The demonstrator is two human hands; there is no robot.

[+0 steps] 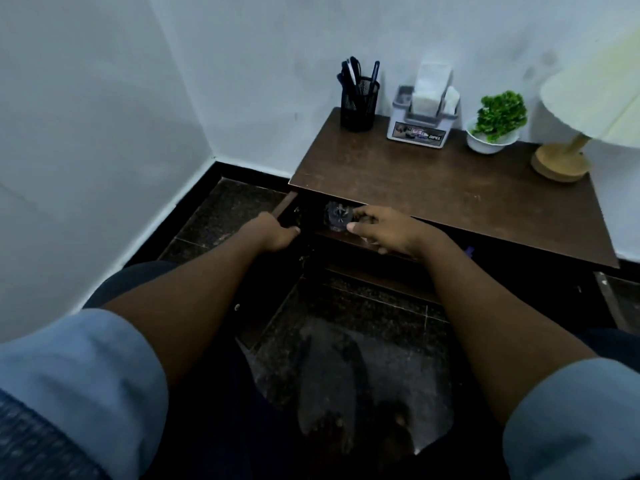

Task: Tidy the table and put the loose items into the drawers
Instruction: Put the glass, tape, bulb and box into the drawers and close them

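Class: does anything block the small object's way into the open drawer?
Nothing visible does: the right hand holds the small object just over the open drawer, whose corner the left hand grips.

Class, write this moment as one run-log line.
left hand grips drawer edge | right hand holds small dark object in open drawer | stage: stowing

A black mesh pen holder (358,105) stands far left against the pale wall (242,64), dark pens upright in it; just right of it sits a grey-and-white organiser box (419,131) with white paper packs sticking up; further right is a small green plant (500,112) in a white pot; at the far right is a lamp (561,164) with a wooden base and cream shade; below are dark speckled floor tiles (225,213) and black skirting (249,169).
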